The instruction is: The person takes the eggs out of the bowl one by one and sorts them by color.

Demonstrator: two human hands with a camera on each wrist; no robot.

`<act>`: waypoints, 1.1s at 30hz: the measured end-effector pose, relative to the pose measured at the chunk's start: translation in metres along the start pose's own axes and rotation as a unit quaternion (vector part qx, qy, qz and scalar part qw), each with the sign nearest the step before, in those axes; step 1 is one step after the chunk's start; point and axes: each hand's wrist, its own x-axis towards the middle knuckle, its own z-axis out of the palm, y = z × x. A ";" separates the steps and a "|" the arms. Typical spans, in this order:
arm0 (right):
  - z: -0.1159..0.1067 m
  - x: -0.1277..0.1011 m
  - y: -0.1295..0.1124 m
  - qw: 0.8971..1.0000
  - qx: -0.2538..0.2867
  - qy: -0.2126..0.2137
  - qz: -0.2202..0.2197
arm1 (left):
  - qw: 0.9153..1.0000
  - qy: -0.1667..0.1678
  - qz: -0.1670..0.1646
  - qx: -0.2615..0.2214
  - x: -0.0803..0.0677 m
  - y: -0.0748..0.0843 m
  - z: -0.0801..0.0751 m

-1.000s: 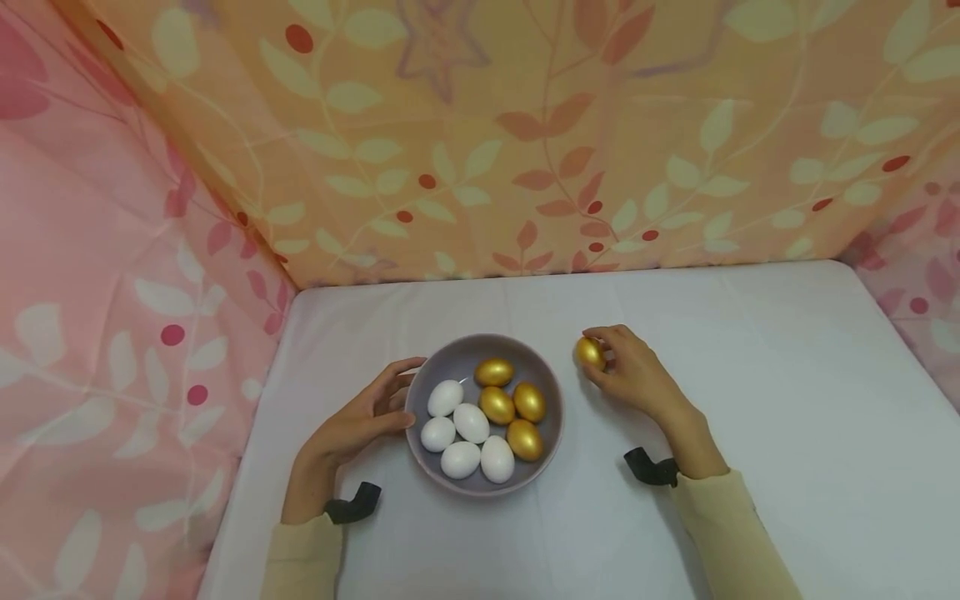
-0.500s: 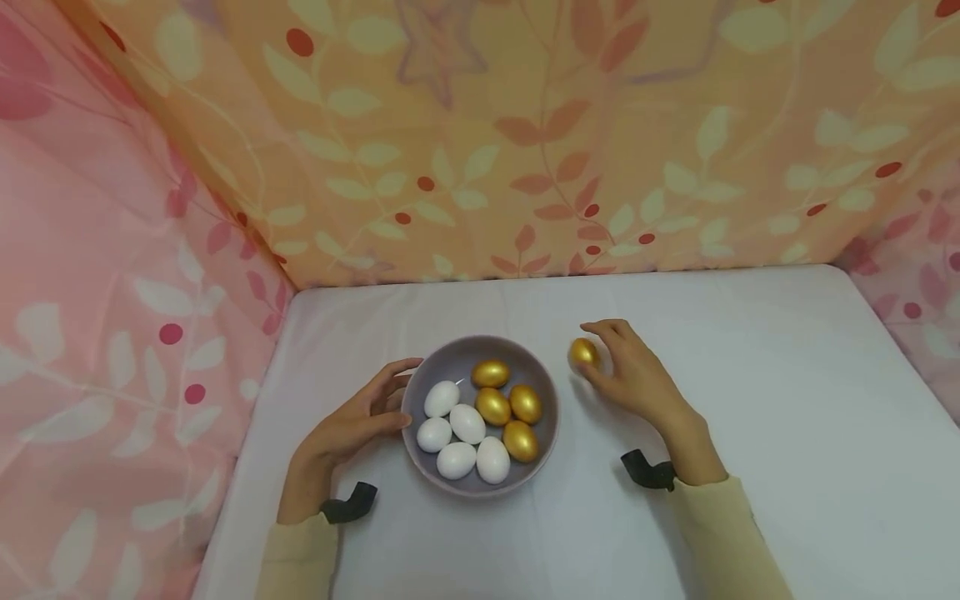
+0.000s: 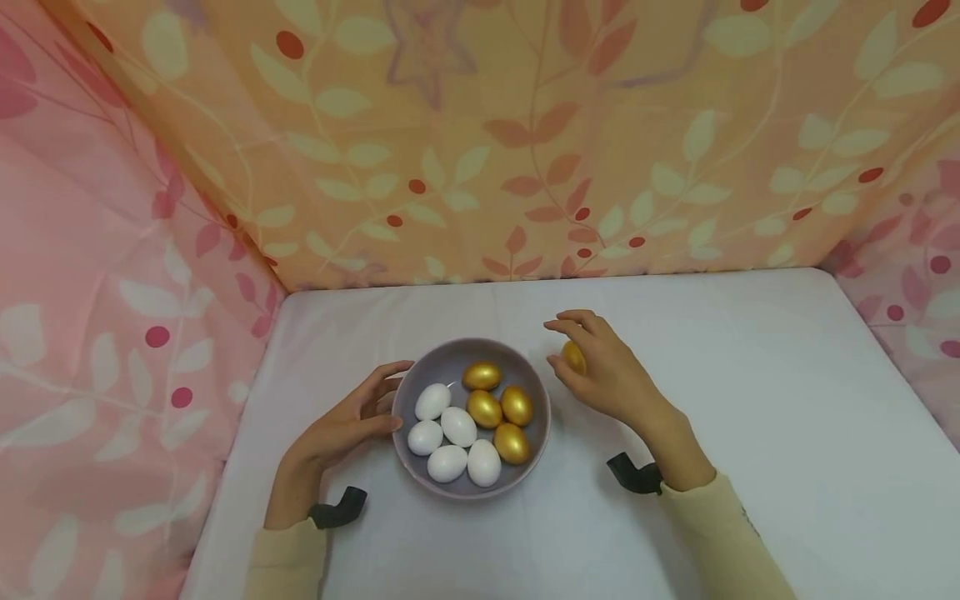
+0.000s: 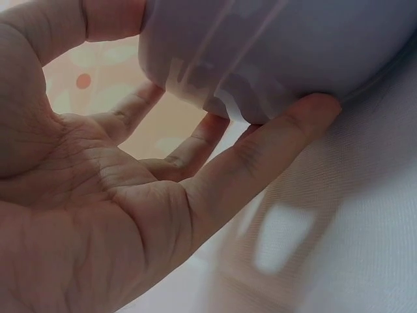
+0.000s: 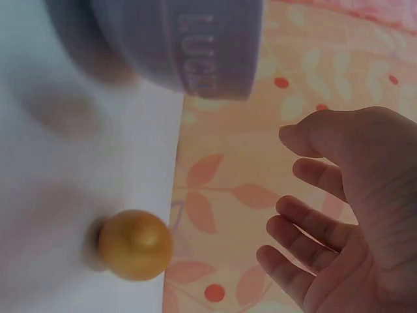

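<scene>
Steadying the bowl from nine o'clock, the left hand spreads along its wall; the right hand hovers wide beside the golden egg, outside at two o'clock. Handling that egg seems the step; lifting it would call for narrower fingers.

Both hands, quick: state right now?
Left hand: open, fingers touching the round lilac-grey bowl.
Right hand: open, holding nothing; shiny golden egg lies apart.

Setting: we observe a curtained-off, white-covered table, an orange leaf-print curtain along its far edge and pink leaf-print curtains at left and right. We cannot tell whether home, lab or studio.
</scene>
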 end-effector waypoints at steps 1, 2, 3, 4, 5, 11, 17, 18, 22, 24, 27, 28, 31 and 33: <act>0.000 0.001 -0.004 1.000 0.003 -0.005 -0.005 | 1.000 -0.001 -0.001 0.000 -0.001 0.000 0.000; 0.000 0.003 -0.008 1.000 0.003 -0.010 -0.011 | 1.000 -0.003 -0.001 -0.002 -0.001 -0.001 0.000; -0.001 0.005 -0.012 1.000 0.002 -0.015 -0.016 | 1.000 -0.003 -0.001 -0.003 -0.002 -0.001 0.000; -0.001 0.007 -0.015 1.000 0.001 -0.020 -0.023 | 1.000 -0.004 -0.001 -0.005 -0.002 -0.001 0.001; -0.002 0.010 -0.019 0.999 -0.001 -0.026 -0.033 | 1.000 -0.004 -0.001 -0.007 -0.002 -0.001 0.001; -0.008 0.032 -0.032 0.995 0.004 -0.056 -0.083 | 1.000 0.003 0.000 -0.002 -0.002 -0.001 -0.001; -0.003 0.054 -0.049 0.984 0.018 -0.149 -0.094 | 1.000 -0.001 -0.001 0.008 -0.004 0.002 -0.006; 0.000 0.058 -0.052 0.981 0.021 -0.169 -0.096 | 1.000 0.000 -0.001 0.010 -0.003 0.003 -0.006; 0.014 0.070 -0.062 0.965 0.020 -0.238 -0.111 | 1.000 -0.003 0.000 0.011 -0.001 0.004 -0.006; 0.022 0.074 -0.067 0.956 0.014 -0.267 -0.118 | 1.000 -0.005 -0.002 0.008 0.000 0.004 -0.006; 0.033 0.080 -0.073 0.945 -0.006 -0.300 -0.127 | 1.000 -0.002 -0.007 0.004 -0.001 0.003 -0.006; 0.036 0.081 -0.075 0.943 -0.014 -0.306 -0.129 | 1.000 0.000 -0.007 0.002 -0.001 0.003 -0.005; 0.044 0.081 -0.078 0.939 -0.038 -0.317 -0.127 | 1.000 0.006 -0.007 -0.002 -0.002 -0.001 -0.003; 0.049 0.079 -0.078 0.937 -0.060 -0.323 -0.118 | 1.000 0.006 -0.008 -0.005 -0.002 -0.004 0.000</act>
